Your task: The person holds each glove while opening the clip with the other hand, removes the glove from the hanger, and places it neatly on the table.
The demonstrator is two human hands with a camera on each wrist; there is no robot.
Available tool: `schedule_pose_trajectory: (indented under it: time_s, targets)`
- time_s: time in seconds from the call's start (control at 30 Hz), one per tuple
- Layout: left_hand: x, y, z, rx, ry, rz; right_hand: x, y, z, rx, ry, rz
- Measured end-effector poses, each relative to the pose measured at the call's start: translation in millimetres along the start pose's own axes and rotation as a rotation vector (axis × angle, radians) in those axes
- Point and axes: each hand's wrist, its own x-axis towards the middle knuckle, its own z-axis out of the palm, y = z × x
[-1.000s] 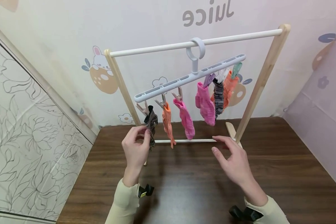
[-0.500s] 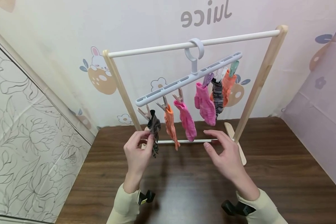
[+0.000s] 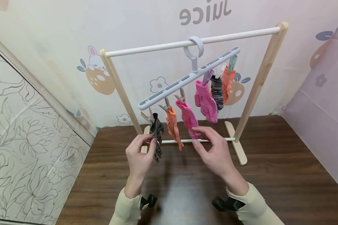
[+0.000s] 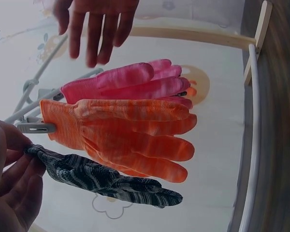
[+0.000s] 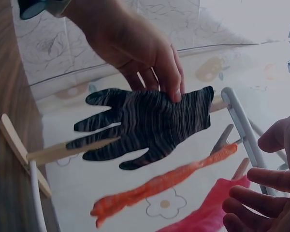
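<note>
Between thumb and fingers, my left hand (image 3: 140,153) pinches the edge of a black-and-grey striped knit glove (image 3: 156,126) near its cuff. That glove hangs at the left end of a pale blue clip hanger (image 3: 180,84), beside a beige clothespin (image 3: 147,117). Seen from the right wrist, the striped glove (image 5: 150,121) spreads flat, fingers pointing left. My right hand (image 3: 216,153) is raised with fingers apart and holds nothing; in the head view its fingertips overlap the tip of a pink glove (image 3: 188,117). An orange glove (image 3: 172,123) hangs between the two.
On the hanger's right half, clips hold another pink glove (image 3: 205,100), another striped glove (image 3: 217,90) and another orange glove (image 3: 227,82). The tilted hanger hooks over the white bar (image 3: 146,48) of a wooden rack (image 3: 263,75) on a dark wood table (image 3: 284,175).
My right hand has moved left, up to the pink glove's tip. My left hand, still pinching the striped glove, has come slightly down and right; the hanger's left end has dipped and swung nearer.
</note>
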Motion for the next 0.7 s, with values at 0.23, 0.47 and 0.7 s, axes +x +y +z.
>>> schedule_pose_trajectory:
  time_s: [0.23, 0.47, 0.7]
  targets:
    - [-2.5, 1.2, 0.7, 0.009, -0.009, -0.006, 4.7, -6.5, 9.9, 0.038, 0.017, -0.026]
    - [-2.5, 2.6, 1.1, 0.022, -0.027, -0.043, 13.5, -14.5, 19.7, 0.066, 0.003, -0.032]
    - [-4.3, 1.0, 2.9, 0.037, -0.019, 0.0, 20.2, -22.3, 29.9, 0.113, -0.003, -0.025]
